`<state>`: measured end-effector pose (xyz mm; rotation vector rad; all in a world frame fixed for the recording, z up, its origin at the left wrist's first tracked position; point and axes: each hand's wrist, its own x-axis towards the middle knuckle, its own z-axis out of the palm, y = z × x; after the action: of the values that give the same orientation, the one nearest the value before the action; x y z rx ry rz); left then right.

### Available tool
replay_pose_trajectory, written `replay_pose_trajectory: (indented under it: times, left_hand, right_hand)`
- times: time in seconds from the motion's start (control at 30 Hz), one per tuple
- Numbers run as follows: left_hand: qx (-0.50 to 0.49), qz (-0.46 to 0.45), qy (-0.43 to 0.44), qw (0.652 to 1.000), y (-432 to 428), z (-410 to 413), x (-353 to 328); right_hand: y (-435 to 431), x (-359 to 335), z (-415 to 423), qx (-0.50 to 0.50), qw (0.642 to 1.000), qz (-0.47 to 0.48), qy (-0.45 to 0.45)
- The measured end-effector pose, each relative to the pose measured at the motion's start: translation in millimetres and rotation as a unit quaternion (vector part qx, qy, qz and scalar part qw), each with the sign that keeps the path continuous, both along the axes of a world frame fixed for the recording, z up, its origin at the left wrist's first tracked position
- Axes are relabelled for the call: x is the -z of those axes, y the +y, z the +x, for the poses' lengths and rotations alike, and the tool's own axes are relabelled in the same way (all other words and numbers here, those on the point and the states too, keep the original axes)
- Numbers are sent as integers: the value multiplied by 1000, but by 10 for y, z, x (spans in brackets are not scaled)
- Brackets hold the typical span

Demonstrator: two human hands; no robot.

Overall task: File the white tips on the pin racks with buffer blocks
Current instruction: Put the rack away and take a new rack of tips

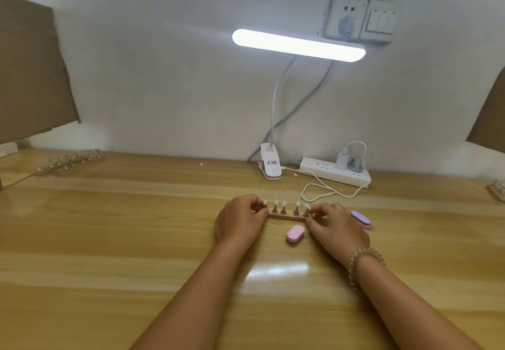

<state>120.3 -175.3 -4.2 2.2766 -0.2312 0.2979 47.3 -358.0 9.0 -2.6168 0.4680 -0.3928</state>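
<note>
Left hand (237,218) and right hand (336,229) pinch the ends of one rack (285,216) of five white tips (284,202); pink block (295,234) and purple block (360,218) lie near, open table (123,240) leftward.

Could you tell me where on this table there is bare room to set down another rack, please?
The widest bare stretch is the table left of the left hand, up to the spare racks at the back. Crowded: around the pin rack, with the pink block, purple block, right hand, and behind them the looped cable and power strip.

Rack (285,217) holds 5 upright white tips (284,202).
</note>
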Motion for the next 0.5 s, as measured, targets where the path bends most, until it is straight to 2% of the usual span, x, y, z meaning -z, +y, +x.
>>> replay_pose_trajectory:
  times: [0.27, 0.5]
  left_hand:
    - [9, -4, 35, 999, 1, 39, -68]
    - [33, 27, 22, 999, 33, 53, -44]
  right_hand:
    - [24, 26, -37, -7, 1000, 6, -13]
    - [23, 22, -65, -23, 999, 22, -37]
